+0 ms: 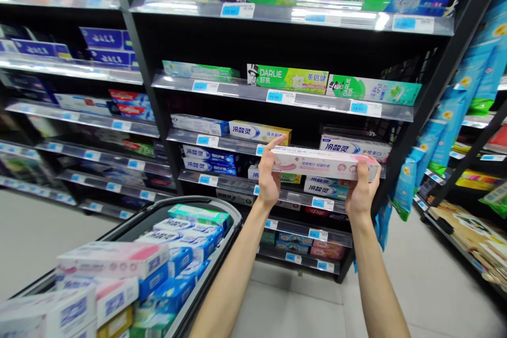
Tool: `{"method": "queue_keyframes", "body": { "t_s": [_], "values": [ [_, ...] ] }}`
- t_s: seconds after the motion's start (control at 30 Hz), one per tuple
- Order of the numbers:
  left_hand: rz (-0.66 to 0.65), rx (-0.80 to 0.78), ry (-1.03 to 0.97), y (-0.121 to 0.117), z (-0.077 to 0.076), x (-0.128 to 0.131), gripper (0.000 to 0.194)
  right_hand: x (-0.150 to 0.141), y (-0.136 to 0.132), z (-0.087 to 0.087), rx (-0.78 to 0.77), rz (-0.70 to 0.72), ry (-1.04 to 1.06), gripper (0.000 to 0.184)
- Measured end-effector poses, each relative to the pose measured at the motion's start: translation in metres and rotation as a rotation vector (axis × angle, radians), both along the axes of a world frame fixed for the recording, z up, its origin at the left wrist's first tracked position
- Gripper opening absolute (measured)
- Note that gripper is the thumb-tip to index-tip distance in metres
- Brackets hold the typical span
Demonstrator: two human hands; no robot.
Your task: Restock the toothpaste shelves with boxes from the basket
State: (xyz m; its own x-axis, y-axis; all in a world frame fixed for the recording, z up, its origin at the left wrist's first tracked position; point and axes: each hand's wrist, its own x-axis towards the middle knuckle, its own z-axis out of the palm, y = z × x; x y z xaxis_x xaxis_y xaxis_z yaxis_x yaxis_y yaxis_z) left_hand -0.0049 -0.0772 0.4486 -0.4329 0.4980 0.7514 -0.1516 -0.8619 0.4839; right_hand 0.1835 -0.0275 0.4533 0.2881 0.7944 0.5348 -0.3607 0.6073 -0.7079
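The left hand [270,179] and right hand [362,188] clasp opposite ends of a white box [317,162] before the front edge of a shelf [233,144], near its right end, while a basket [236,211] of cartons [180,234] sits beside the left forearm [233,274].

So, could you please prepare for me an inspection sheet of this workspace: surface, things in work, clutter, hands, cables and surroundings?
Surface: tiered black shelves with price tags along the front edges; grey floor below.
Job's things: one white-and-pink box, held up in front of the shelves.
Clutter: bin at lower left, with many cartons piled unevenly inside.
Left hand: at the box's left end, index finger raised.
Right hand: grips its right end, thumb on the front.
Cables: nothing seen.
Surroundings: green DARLIE packs on upper shelves; blue bags hanging at right.
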Motion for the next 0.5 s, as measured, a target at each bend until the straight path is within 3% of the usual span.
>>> {"method": "queue_keyframes", "body": {
  "t_s": [0.5],
  "values": [
    [-0.007, -0.011, -0.03, -0.0012, 0.0013, 0.0014, 0.049, 0.0, 0.0047, -0.0039, 0.025, -0.032, -0.034, 0.06]
  ]
}}
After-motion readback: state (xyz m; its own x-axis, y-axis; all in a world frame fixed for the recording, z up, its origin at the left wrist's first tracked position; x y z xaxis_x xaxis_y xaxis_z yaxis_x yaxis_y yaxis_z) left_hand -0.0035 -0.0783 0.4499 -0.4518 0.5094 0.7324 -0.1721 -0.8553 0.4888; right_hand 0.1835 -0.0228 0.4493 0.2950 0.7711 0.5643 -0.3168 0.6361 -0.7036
